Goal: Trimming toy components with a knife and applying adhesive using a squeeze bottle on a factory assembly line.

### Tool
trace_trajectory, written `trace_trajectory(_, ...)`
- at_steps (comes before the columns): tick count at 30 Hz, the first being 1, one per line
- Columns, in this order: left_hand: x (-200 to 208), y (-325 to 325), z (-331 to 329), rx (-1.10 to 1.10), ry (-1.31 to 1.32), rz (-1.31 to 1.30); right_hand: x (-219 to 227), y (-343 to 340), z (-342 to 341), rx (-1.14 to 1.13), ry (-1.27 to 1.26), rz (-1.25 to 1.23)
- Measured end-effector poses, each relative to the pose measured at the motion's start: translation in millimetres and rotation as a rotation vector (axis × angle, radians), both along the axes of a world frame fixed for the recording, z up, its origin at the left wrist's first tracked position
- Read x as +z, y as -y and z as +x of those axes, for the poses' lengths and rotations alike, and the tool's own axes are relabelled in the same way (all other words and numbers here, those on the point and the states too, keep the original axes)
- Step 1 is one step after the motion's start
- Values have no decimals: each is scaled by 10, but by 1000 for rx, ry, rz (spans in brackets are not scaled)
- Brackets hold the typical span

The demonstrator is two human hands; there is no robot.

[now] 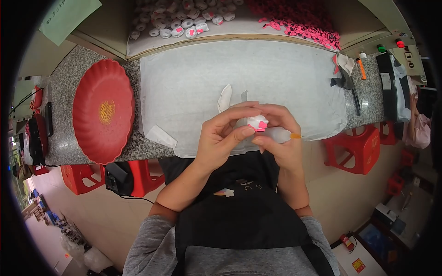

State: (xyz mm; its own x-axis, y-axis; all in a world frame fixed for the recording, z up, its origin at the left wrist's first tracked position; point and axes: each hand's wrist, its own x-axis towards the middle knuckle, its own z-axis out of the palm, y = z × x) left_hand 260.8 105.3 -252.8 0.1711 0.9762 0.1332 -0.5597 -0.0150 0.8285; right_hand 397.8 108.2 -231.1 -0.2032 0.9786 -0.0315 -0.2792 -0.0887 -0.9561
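My left hand (215,137) pinches a small white figure (256,121) with bright pink parts between its thumb and fingers, above the near part of the white sheet (184,87). Close against it, my right hand (289,149) is curled round a translucent squeeze bottle (278,134), whose orange tip points right. The fingertips of both hands meet around the figure, so part of it is hidden. A white elongated piece (224,97) and a grey strip (244,95) lie on the sheet just beyond my hands.
Many similar white pieces (187,23) and a heap of small pink pieces (299,30) fill the raised shelf behind. A red scalloped tray (126,110) stands at left. Dark and white scraps (343,80) and an orange marker (361,69) lie right; red stools (354,149) stand below.
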Motion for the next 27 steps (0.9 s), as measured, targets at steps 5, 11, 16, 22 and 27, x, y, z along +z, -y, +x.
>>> trace_trajectory(5,-40,43,-69,-80,17,-11,-12,-38,35,94,41,1)
trace_trajectory(11,-52,27,-62,-42,-67,43,-20,-30,34,88,1,-19)
trace_trajectory(16,-73,36,-60,-22,-153,53,-91,-7,55,71,37,49)
trace_trajectory(22,-78,52,-15,1,-25,90,-68,13,-13,30,4,70)
trace_trajectory(27,-2,110,40,54,39,77,-85,53,-33,9,-6,74)
